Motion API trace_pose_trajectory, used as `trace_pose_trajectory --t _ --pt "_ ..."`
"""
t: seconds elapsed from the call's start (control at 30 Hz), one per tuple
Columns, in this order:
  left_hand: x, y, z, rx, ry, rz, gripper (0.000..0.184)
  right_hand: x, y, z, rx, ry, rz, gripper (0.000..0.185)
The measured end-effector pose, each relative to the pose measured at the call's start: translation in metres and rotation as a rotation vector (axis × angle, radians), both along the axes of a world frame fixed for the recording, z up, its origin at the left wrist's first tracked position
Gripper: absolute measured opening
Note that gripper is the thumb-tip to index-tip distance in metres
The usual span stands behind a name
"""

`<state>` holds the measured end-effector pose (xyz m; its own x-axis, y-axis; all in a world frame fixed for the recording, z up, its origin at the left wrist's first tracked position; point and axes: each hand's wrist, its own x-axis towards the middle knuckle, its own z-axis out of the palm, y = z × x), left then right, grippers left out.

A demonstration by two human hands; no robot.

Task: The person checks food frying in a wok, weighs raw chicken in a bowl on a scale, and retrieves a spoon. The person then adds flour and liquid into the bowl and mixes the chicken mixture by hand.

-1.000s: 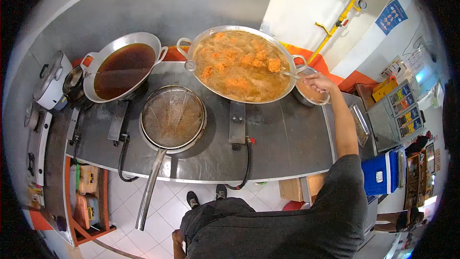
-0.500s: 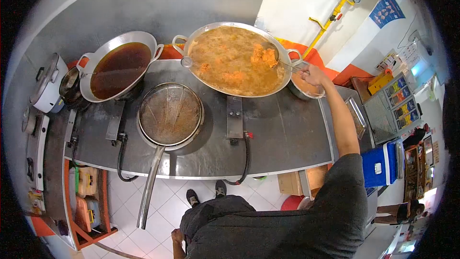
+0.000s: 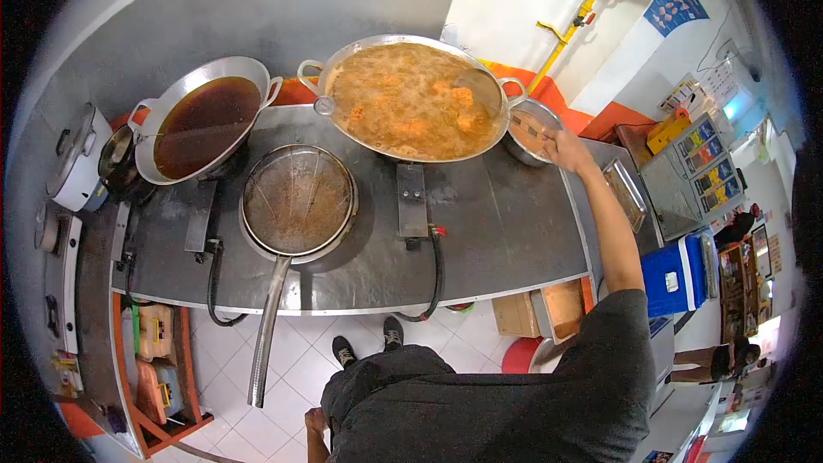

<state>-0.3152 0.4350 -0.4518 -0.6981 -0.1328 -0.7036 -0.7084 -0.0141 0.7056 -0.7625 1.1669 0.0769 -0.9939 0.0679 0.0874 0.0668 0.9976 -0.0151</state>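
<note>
My right hand (image 3: pixel 566 153) grips the handle of a skimmer (image 3: pixel 519 117) at the right side of a wide two-handled wok (image 3: pixel 310 69). The skimmer's head reaches into the bubbling oil, where its outline is hard to make out. Several orange-brown battered fried pieces (image 3: pixel 463 96) float in the oil, some close to the skimmer. Under my right hand stands a metal pot (image 3: pixel 525 151) of orange-brown liquid. My left hand (image 3: pixel 315 420) hangs low beside my body, away from the counter; its fingers are too small and partly hidden to read.
A second wok (image 3: pixel 147 159) holds dark oil at the left. A long-handled mesh strainer (image 3: pixel 298 201) rests over a round pan on the steel counter (image 3: pixel 506 231), its handle jutting past the front edge. Black hoses hang there. A blue cooler (image 3: pixel 673 279) stands right.
The skimmer has gone down, and the orange fried pieces it held up are now in the oil. My right hand has moved slightly lower, and the view has shifted a little.
</note>
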Motion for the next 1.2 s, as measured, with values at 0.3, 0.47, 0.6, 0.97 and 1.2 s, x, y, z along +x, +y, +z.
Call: trace_pose_trajectory --t 0.3,0.47,0.6,0.97,1.2 --pt "-0.047 -0.016 0.046 -0.215 0.022 -0.331 0.012 0.050 -0.035 -0.001 0.570 0.017 0.057 0.052" --pt "-0.050 -0.021 0.065 0.095 -0.092 -0.112 0.014 0.071 -0.078 0.024 0.650 0.090 0.036 0.059" --pt "-0.052 -0.017 0.092 -0.037 -0.083 -0.295 0.017 0.092 -0.155 0.035 0.460 0.278 -0.046 0.040" --pt "-0.048 -0.056 0.091 -0.609 0.340 -0.998 0.021 0.122 -0.405 -0.101 -0.771 -0.098 0.051 0.034" --pt "-0.118 -0.056 0.098 -0.578 0.105 -1.393 0.024 0.116 -0.479 -0.236 -1.061 -0.040 -0.183 0.039"
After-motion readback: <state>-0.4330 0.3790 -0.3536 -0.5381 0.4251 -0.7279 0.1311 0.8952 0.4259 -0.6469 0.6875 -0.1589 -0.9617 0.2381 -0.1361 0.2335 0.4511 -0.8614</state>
